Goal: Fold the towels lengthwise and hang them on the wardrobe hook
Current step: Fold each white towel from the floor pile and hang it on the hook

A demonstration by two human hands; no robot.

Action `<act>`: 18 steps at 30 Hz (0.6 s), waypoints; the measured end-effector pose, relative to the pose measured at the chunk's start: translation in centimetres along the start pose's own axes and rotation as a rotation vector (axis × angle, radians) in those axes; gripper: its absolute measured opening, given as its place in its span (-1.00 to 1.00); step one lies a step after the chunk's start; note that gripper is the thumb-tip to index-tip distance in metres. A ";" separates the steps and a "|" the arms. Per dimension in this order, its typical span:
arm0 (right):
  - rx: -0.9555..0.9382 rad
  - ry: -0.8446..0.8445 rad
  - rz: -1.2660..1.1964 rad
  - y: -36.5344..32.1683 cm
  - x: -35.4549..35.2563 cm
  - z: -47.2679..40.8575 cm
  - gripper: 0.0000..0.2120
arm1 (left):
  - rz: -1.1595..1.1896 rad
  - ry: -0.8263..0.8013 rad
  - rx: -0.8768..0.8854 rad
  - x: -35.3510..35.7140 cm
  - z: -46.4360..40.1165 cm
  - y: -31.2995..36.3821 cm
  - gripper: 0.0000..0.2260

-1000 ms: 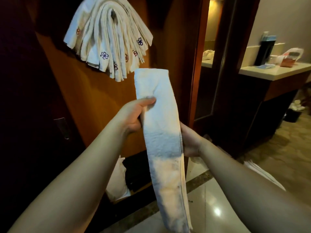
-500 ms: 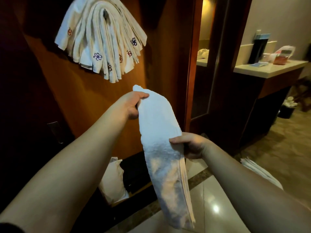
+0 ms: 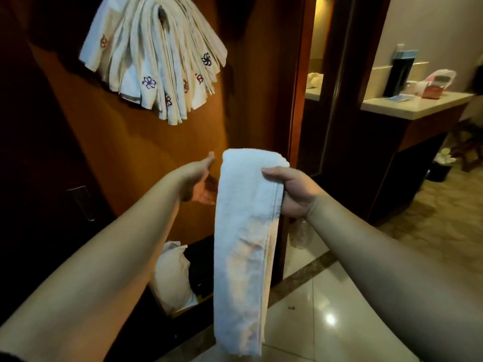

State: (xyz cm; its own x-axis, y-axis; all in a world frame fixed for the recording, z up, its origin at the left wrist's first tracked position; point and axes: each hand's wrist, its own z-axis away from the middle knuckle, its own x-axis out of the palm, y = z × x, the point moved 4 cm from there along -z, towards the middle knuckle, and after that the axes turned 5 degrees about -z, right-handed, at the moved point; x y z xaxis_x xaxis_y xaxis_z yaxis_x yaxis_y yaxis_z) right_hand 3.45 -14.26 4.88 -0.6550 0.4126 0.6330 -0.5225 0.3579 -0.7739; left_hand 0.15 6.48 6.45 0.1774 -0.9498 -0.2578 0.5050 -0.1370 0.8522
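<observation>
A white towel [image 3: 243,246] folded into a long strip hangs down between the two hands. The right hand [image 3: 290,192] pinches its top right edge, thumb on the front and fingers behind. The left hand [image 3: 196,178] is just left of the towel with straight fingers and holds nothing. Above the left hand, a bunch of folded towels [image 3: 154,56] with small flower marks hangs on the brown wardrobe door [image 3: 109,142]. Far right of the right hand is a table [image 3: 415,105] with a few small things.
</observation>
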 end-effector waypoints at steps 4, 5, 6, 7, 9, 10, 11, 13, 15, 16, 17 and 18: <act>-0.119 0.138 0.007 -2.2 0.8 -1.1 -0.30 | 0.220 0.325 0.194 0.0 1.7 -1.5 -0.49; -0.154 0.171 0.000 -2.8 1.2 -1.3 -0.34 | 0.310 0.393 0.275 0.1 2.5 -1.9 -0.53; -0.188 0.197 -0.003 -3.4 1.6 -1.5 -0.42 | 0.364 0.441 0.344 0.3 3.5 -2.4 -0.56; -0.218 0.217 0.000 -4.0 2.2 -1.8 -0.54 | 0.387 0.467 0.396 0.7 4.7 -2.9 -0.55; -0.267 0.253 0.014 -5.1 3.6 -2.4 -0.74 | 0.414 0.432 0.465 2.4 6.6 -3.9 -0.46; -0.286 0.271 0.018 -5.6 4.4 -2.7 -0.78 | 0.427 0.387 0.497 3.6 7.2 -4.3 -0.42; -0.304 0.284 0.017 -6.0 5.2 -3.2 -0.79 | 0.419 0.348 0.537 5.0 7.8 -4.6 -0.37; -0.347 0.303 0.018 -7.0 6.8 -4.3 -0.82 | 0.367 0.275 0.617 8.0 8.2 -4.9 -0.31; -0.387 0.326 0.030 -8.1 8.2 -5.5 -0.85 | 0.301 0.194 0.674 11.1 7.6 -5.0 -0.36; -0.401 0.334 0.033 -8.5 8.8 -5.9 -0.87 | 0.275 0.151 0.683 12.4 7.3 -4.8 -0.41; -0.414 0.338 0.035 -9.0 9.4 -6.3 -0.89 | 0.261 0.119 0.672 13.3 7.0 -4.4 -0.42; -0.424 0.342 0.030 -9.5 9.9 -6.6 -0.89 | 0.289 0.092 0.656 13.9 6.3 -3.9 -0.39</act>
State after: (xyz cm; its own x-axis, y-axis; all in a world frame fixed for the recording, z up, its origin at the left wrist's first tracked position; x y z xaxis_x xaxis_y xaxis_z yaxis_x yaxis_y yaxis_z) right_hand 5.55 -8.07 18.60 -0.4140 0.6514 0.6358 -0.1944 0.6191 -0.7609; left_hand -4.70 -7.97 2.42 0.3121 -0.9500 0.0069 -0.1791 -0.0517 0.9825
